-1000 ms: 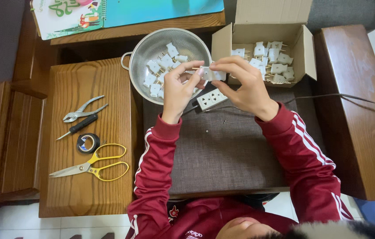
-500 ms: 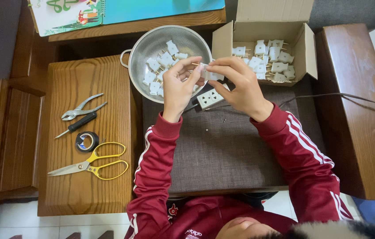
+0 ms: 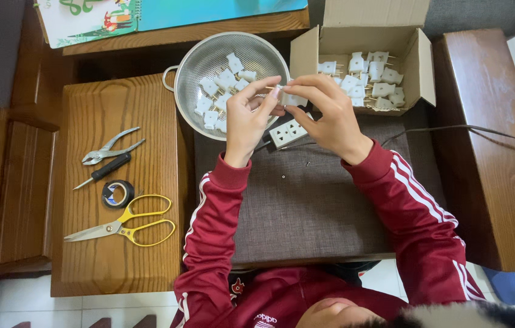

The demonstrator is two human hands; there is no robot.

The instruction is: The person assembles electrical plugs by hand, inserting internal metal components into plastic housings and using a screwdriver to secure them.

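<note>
Dark wooden furniture fills the view from above, with a grey-brown fabric mat spread over the middle surface in front of a person in red sleeves with white stripes. Above the far edge of that mat, both hands meet around a small white plug with metal prongs: the left hand has its fingers curled in, pinching the piece from the left, and the right hand closes thumb and forefinger on it from the right, the remaining fingers loosely bent. Just under the hands, lying on the mat, is a white power strip whose dark cable runs off to the right across the wooden armrest. Behind the left hand sits a metal colander holding a scatter of similar white plugs, and beside it, behind the right hand, an open cardboard box holds more of them. Well apart to the left, on a wooden side table, lie pliers, a black-handled screwdriver, a roll of black tape and yellow-handled scissors. A colourful book rests on the far ledge.
</note>
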